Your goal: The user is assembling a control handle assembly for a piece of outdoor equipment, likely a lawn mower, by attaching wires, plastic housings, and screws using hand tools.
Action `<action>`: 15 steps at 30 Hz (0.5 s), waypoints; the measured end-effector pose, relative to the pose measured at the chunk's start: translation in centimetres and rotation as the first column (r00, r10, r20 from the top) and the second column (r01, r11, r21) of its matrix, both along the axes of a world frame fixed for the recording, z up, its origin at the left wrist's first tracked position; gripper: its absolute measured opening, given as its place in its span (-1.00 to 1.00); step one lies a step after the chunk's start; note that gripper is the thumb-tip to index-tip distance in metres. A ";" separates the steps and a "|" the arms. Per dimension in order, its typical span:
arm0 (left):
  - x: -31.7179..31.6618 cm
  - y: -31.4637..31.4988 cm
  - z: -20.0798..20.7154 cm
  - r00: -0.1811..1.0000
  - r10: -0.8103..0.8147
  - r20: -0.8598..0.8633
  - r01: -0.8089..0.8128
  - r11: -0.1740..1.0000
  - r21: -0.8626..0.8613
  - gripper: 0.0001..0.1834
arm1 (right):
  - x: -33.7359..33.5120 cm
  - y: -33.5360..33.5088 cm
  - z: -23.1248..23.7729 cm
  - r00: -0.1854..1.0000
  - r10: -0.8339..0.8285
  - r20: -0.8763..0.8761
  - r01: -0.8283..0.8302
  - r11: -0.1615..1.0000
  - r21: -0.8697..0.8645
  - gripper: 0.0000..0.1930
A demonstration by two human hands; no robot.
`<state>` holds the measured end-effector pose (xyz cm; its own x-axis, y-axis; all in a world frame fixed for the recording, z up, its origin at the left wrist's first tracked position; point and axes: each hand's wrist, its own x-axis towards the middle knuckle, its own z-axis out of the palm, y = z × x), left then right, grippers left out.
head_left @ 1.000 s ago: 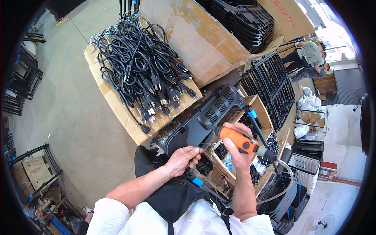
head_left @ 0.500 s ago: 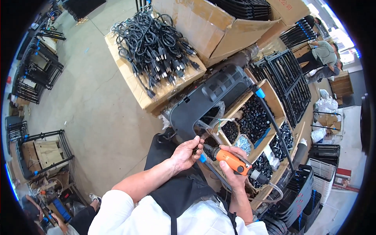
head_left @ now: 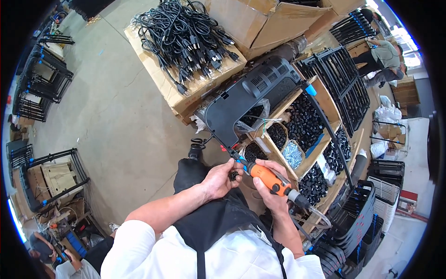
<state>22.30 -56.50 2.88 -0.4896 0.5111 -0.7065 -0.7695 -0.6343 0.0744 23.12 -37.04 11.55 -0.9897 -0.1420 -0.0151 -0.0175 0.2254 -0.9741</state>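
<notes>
Several small dark pieces (head_left: 233,176) are resting in the curled left hand (head_left: 217,181), presumably for ready access, just beside an orange driver (head_left: 268,179) that the right hand (head_left: 276,202) is gripping round its barrel, likely for steadiness. Farther right, a partitioned tray (head_left: 331,104) is keeping black parts (head_left: 303,122) sorted.

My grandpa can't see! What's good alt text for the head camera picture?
A person's right hand holds an orange power tool close to the left hand, which holds small dark pieces. Beyond are a black panel, a wooden tray of small parts and black cords heaped on a cardboard box.
</notes>
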 end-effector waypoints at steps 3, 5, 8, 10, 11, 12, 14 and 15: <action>-0.3 -1.5 0.0 0.998 -0.057 -0.008 0.056 0.997 -0.060 -0.58 | -1.0 -1.5 -0.5 0.998 -0.052 -0.044 0.051 0.998 -0.031 -0.49; -0.5 -3.2 -0.8 0.973 -0.162 -0.163 0.129 0.972 -0.195 -0.58 | -1.6 -2.3 -0.7 0.998 -0.063 -0.021 0.063 0.998 -0.001 -0.49; -0.7 -5.0 -2.1 0.955 -0.203 -0.218 0.145 0.956 -0.255 -0.62 | -2.6 -3.4 -1.4 0.998 -0.062 -0.009 0.063 0.997 0.034 -0.50; -0.9 -5.8 -2.3 0.966 -0.193 -0.174 0.144 0.955 -0.260 -0.63 | -3.2 -4.2 -1.1 0.999 -0.047 0.003 0.047 0.992 0.120 -0.53; -1.0 -6.0 -2.4 0.969 -0.184 -0.164 0.140 0.958 -0.249 -0.65 | -3.6 -4.6 -1.0 0.999 -0.043 0.005 0.042 0.991 0.127 -0.53; -1.0 -6.2 -2.6 0.972 -0.176 -0.154 0.136 0.962 -0.239 -0.68 | -3.9 -5.1 -0.9 1.000 -0.022 0.003 0.021 0.983 0.182 -0.53; -1.0 -6.7 -3.1 0.977 -0.161 -0.141 0.128 0.967 -0.223 -0.71 | -4.6 -6.1 0.2 0.999 -0.005 0.050 -0.010 0.956 0.293 -0.57; -1.1 -7.0 -3.5 0.965 -0.175 -0.197 0.138 0.972 -0.189 -0.72 | -4.9 -6.2 0.0 0.999 0.000 0.052 -0.015 0.954 0.299 -0.57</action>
